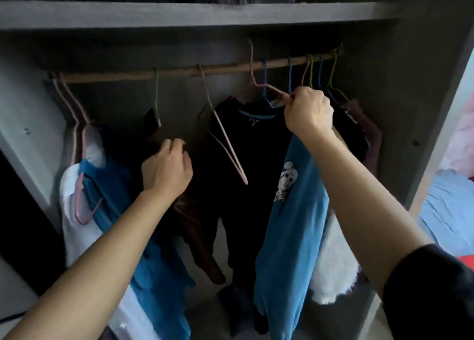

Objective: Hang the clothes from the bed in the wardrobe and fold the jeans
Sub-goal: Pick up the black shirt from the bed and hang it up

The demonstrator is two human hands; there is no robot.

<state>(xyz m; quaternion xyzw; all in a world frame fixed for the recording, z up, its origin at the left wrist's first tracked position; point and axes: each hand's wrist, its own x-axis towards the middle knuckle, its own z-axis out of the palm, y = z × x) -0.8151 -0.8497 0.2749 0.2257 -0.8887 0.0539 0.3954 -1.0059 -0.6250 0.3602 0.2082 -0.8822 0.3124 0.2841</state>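
The hanging step is in hand: the right hand (pixel 309 114) grips the shoulder of a pink hanger (pixel 266 84) carrying the black and blue shirt (pixel 256 175), its hook raised just above the wooden rail (pixel 179 71) at the wardrobe's right. The left hand (pixel 166 170), loosely curled and grasping nothing, reaches toward dark clothes at centre. Next the hook must drop onto the rail between neighbouring hangers.

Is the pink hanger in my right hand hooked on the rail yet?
Not yet. The right hand holds the pink hanger with its hook raised above the rail, the black shirt hanging below.
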